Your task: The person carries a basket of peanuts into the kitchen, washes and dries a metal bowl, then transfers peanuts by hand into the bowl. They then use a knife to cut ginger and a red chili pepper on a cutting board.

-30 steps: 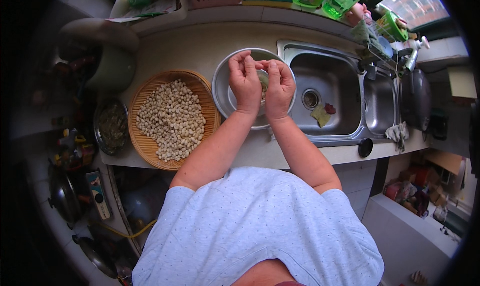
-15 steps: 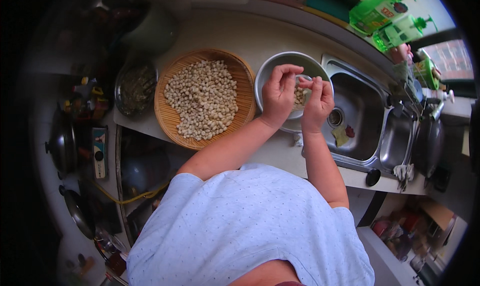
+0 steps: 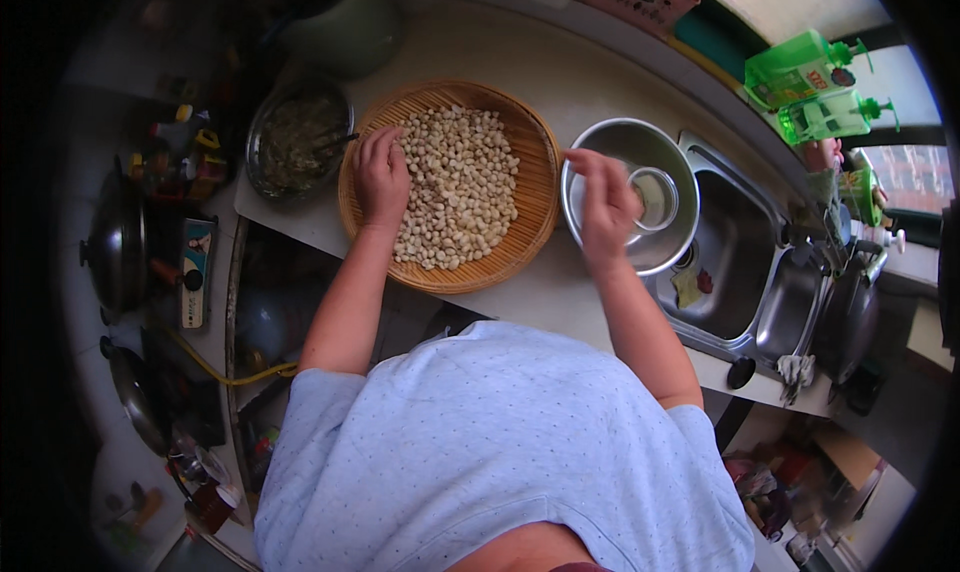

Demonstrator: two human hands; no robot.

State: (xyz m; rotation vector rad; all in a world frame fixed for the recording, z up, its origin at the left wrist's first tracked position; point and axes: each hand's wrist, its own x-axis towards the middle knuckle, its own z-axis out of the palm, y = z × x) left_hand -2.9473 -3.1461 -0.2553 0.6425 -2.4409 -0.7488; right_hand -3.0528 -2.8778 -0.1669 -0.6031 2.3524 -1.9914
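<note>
Pale, roundish kernels [image 3: 460,187] fill the middle of a round wicker basket [image 3: 537,162] on a kitchen counter, with 12 o'clock pointing away from the person. The left hand [image 3: 382,180] is at the basket's 9 o'clock side, its fingers bent and close together, pointing toward 12 o'clock; the fingertips lie at the heap's 10 o'clock edge, and whether they grip a kernel cannot be told. The heap spreads from the fingers toward 3 and 5 o'clock, its long axis running roughly from 12 to 6 o'clock, while single kernels lie every which way. The right hand [image 3: 607,212], blurred, is above the 9 o'clock side of a metal bowl [image 3: 625,138], well apart from the heap, fingers narrowly spaced and aimed toward 11 o'clock; what they hold, if anything, cannot be told. Inside the bowl, just beside that hand at 3 o'clock, is a clear round container [image 3: 675,204].
</note>
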